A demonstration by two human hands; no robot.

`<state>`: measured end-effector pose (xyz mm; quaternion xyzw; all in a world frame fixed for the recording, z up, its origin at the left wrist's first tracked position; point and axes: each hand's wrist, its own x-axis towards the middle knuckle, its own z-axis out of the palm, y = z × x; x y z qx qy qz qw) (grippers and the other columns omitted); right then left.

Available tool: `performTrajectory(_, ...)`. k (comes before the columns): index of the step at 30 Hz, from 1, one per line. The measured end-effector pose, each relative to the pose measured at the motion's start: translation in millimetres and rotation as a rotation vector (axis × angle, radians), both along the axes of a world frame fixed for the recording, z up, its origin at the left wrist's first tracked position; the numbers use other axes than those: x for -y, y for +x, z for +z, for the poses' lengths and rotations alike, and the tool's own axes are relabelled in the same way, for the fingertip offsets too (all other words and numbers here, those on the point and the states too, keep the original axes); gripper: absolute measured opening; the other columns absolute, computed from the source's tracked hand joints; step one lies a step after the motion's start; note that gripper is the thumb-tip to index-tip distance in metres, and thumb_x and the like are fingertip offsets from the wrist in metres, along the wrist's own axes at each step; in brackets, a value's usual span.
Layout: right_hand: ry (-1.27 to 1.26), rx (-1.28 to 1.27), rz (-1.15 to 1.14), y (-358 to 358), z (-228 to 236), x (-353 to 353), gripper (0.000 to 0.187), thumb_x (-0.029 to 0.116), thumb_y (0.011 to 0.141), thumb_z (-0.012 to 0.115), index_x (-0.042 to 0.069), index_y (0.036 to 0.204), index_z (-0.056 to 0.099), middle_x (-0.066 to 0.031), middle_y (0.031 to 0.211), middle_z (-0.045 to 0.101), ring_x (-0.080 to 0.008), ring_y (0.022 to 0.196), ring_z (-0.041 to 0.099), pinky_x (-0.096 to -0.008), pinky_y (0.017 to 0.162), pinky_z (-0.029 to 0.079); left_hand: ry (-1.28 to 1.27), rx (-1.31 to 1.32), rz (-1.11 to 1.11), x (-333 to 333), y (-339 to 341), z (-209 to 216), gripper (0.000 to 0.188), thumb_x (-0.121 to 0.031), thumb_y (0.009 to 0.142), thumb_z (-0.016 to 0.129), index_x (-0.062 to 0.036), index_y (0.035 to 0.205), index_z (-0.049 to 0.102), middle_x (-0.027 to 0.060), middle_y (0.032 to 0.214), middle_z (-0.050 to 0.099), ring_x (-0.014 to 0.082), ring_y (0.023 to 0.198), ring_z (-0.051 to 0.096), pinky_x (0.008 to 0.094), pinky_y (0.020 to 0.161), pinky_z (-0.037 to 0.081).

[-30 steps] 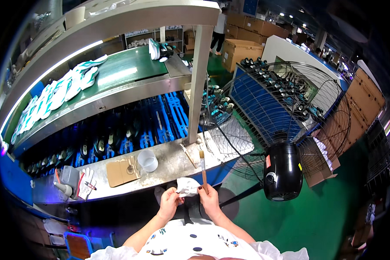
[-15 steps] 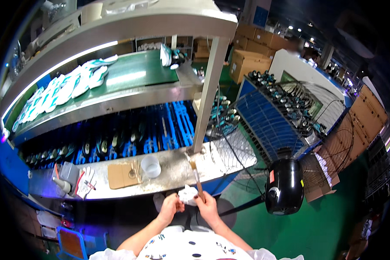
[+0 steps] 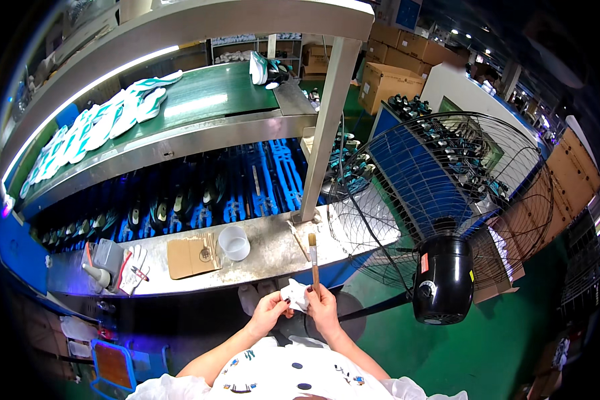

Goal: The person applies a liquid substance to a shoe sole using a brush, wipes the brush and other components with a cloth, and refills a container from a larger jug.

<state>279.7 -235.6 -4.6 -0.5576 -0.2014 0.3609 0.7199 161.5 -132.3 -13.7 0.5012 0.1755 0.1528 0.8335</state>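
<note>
In front of my body, at the near edge of the metal ledge, my left hand (image 3: pixel 271 312) pinches a small crumpled white piece (image 3: pixel 295 295), which looks like cloth or paper. Closed round the wooden handle of a flat paintbrush (image 3: pixel 315 265) is my right hand (image 3: pixel 323 311); the bristles point up and away from me. My right fingers also touch the edge of the white piece. Beyond my hands, a translucent plastic cup (image 3: pixel 234 244) stands on the ledge (image 3: pixel 267 250), with a flat piece of brown cardboard (image 3: pixel 185 259) to its left.
A black floor fan (image 3: pixel 443 280) with a wide wire cage stands at right. White gloves (image 3: pixel 132 270), a grey box (image 3: pixel 107 255) and a nozzled bottle (image 3: pixel 97 275) sit on the ledge's left. White-and-teal shoe parts (image 3: pixel 107 130) lie on the green belt (image 3: pixel 210 100) above blue racks.
The brush has swung more upright, and its bristle end shows higher above my right hand. The white piece has shifted slightly to the right and up. My head view has moved a little.
</note>
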Motion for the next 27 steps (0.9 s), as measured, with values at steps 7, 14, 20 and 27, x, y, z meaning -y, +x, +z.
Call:
performTrajectory(7, -0.078, -0.245, -0.166, -0.5, -9.9, -7.8, 0.020, 0.021, 0.089, 0.050, 0.009, 0.074, 0.046, 0.0064, 0.054, 0.035, -0.0023, 0.040, 0.030, -0.0203, 0.035, 0.021, 0.086, -0.015, 0.176, 10.3, -4.6, 9.2, 0.011, -0.004, 0.082, 0.042, -0.0016, 0.077, 0.051, 0.0031, 0.067, 0.053, 0.0089, 0.058, 0.048, 0.0213, 0.056, 0.040)
performTrajectory(14, -0.063, -0.116, -0.188, 4.8, -20.8, -15.1, 0.018, 0.020, 0.087, 0.051, 0.008, 0.074, 0.048, 0.0060, 0.054, 0.039, -0.0036, 0.038, 0.031, -0.0215, 0.033, 0.023, -0.108, 0.038, 0.289, 8.0, -15.6, 20.6, 0.012, -0.003, 0.078, 0.042, -0.0076, 0.067, 0.040, 0.0007, 0.056, 0.040, 0.0112, 0.046, 0.042, 0.0240, 0.046, 0.036)
performTrajectory(20, -0.164, -0.141, -0.033, 12.7, 4.1, -12.3, 0.020, 0.025, 0.088, 0.052, 0.009, 0.076, 0.049, 0.0071, 0.054, 0.039, -0.0016, 0.039, 0.031, -0.0197, 0.034, 0.022, -0.386, 0.089, 0.108, -14.6, -23.1, 13.8, 0.007, -0.003, 0.078, 0.043, -0.0044, 0.071, 0.043, 0.0022, 0.059, 0.042, 0.0113, 0.053, 0.042, 0.0261, 0.052, 0.037)
performTrajectory(27, -0.077, -0.184, 0.094, 5.8, 19.1, -16.2, 0.020, 0.026, 0.088, 0.053, 0.008, 0.080, 0.050, 0.0080, 0.056, 0.033, -0.0006, 0.042, 0.029, -0.0180, 0.037, 0.021, -0.067, 0.077, 0.185, -24.1, -24.1, 12.6, 0.010, -0.003, 0.079, 0.043, -0.0035, 0.070, 0.047, 0.0002, 0.072, 0.047, 0.0082, 0.067, 0.042, 0.0218, 0.064, 0.033)
